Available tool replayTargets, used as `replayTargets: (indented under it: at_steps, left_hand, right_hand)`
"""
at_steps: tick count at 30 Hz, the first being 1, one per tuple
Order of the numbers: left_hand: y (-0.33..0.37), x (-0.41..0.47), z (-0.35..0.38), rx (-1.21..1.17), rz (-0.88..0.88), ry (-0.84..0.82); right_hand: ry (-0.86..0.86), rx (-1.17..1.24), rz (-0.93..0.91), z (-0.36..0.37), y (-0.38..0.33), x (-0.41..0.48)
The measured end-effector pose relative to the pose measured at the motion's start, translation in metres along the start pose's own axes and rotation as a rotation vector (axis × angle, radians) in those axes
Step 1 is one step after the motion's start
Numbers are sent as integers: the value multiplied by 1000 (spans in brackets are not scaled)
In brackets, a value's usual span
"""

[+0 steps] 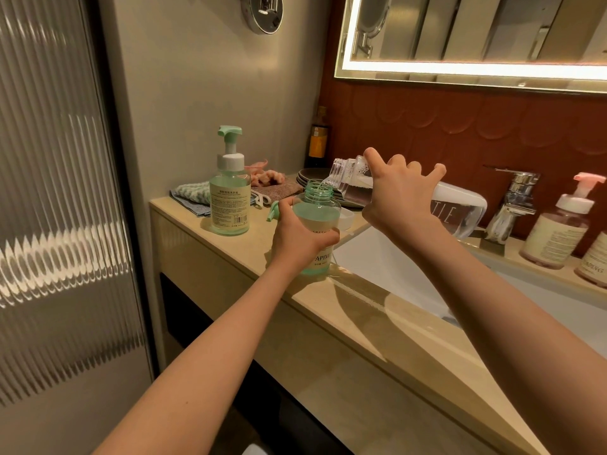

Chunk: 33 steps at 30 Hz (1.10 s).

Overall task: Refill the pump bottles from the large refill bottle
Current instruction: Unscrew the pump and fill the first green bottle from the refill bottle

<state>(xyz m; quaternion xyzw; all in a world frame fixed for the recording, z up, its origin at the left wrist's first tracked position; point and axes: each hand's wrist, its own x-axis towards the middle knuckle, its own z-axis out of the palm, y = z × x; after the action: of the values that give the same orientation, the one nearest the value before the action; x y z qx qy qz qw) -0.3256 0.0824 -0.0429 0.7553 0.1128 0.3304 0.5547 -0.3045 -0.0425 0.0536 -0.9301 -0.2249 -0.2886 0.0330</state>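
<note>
Left hand (297, 239) grips the uncapped green bottle (317, 213) on the bench (354, 307); right hand (399, 198) clasps the tilted refill bottle (458, 201); a slow, aligned pour seems wise.

A chrome faucet (512, 205) stands far right behind the white sink (377, 257). Folded cloths (190, 192) and dark plates (303, 177) lie far left on the desk (377, 310). A lit mirror (476, 27) hangs above.

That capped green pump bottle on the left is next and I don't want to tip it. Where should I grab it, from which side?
Wrap a hand round the cylindrical body of the capped green pump bottle, below the white collar, coming from the front edge of the counter. It stands upright; cloths crowd its back, and the pump head looks too slim.
</note>
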Motion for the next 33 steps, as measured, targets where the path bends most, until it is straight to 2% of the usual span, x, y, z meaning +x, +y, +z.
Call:
replayTargets:
  at_steps: [33]
  left_hand:
    - [-2,1,0,-3,-1,10]
  right_hand:
    - [-7,-1,5,-2,-1,0]
